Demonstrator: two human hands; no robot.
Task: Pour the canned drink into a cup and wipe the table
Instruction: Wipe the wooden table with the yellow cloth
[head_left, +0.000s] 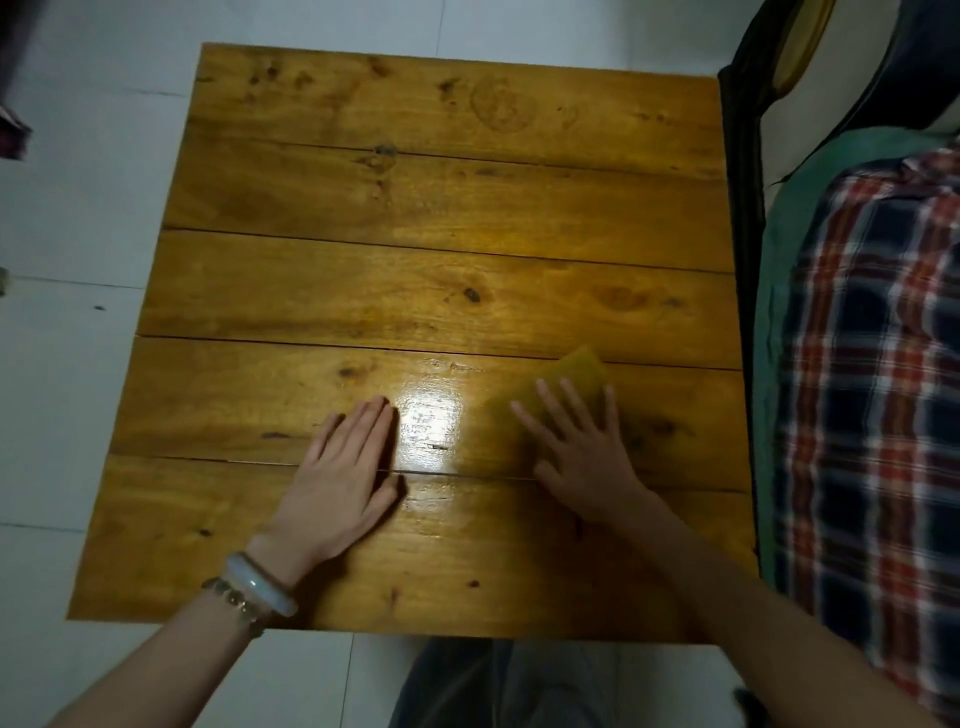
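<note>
Dark-trousered knees (498, 686) sit just under the near edge of the wooden table (415, 208). Bracelets (254, 592) ring the left wrist over that edge. On the table's near half the left hand (337, 478) lies flat, fingers straight and together. The right hand (582, 447) spreads straight fingers on a yellow cloth (576, 369), pressed down nearer the table's right edge. Plaid fabric (872, 364) lies beside that edge.
</note>
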